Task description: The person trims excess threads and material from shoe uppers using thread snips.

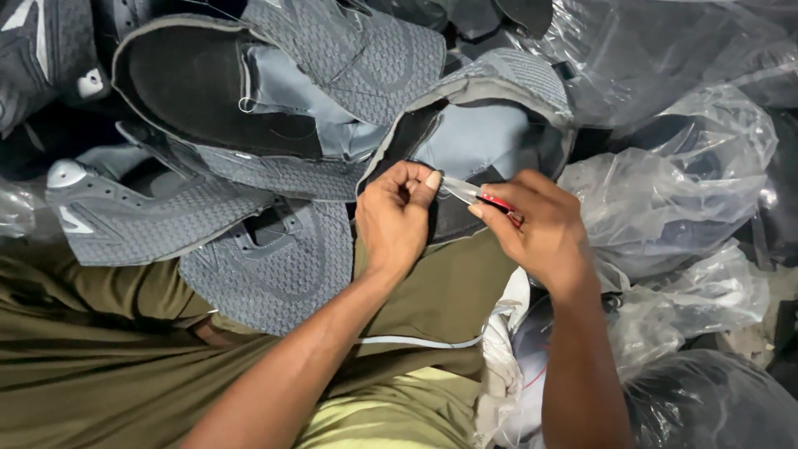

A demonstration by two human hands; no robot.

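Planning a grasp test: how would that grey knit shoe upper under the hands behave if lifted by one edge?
The shoe upper is probably floppy: its edge already curls and folds where the left hand pinches it. Likely light, being thin fabric with no sole. The textured knit should grip rather than slip. The right hand holds small red-handled snips.

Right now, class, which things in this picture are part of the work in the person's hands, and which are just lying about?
In the work:
left hand pinching the edge of the grey shoe upper
right hand holding small red-handled snips

Lying about:
other grey shoe uppers
clear plastic bags
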